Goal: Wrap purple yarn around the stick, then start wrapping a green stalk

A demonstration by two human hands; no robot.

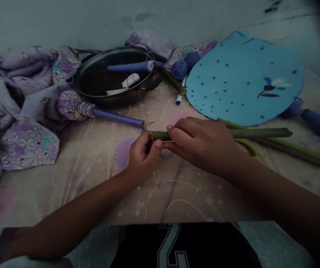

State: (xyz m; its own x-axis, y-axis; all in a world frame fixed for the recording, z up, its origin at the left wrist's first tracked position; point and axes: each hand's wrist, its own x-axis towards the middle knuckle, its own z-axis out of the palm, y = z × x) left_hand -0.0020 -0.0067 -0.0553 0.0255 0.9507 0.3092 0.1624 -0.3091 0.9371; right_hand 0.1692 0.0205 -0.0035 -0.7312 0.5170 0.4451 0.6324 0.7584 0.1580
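A green, jointed plant stalk (261,133) lies level across the middle of the view, its cut end pointing left. My left hand (144,154) grips that cut end between thumb and curled fingers. Close beside it, my right hand (201,143) is closed over the stalk from above, thumb and fingertips near the left thumb. The right palm hides part of the stalk. Under its far end, more green stalks (301,150) rest on the table, and a yellow-green curved piece (247,147) shows beside my right wrist.
Behind the hands stands a dark pan (93,95) holding a purple wrapped stick (132,67). A purple-handled cloth bundle (118,117) lies at left near floral fabric (28,145). At right is a blue dotted fan-shaped piece (232,82); yarn balls (179,69) and a marker (179,98) sit between.
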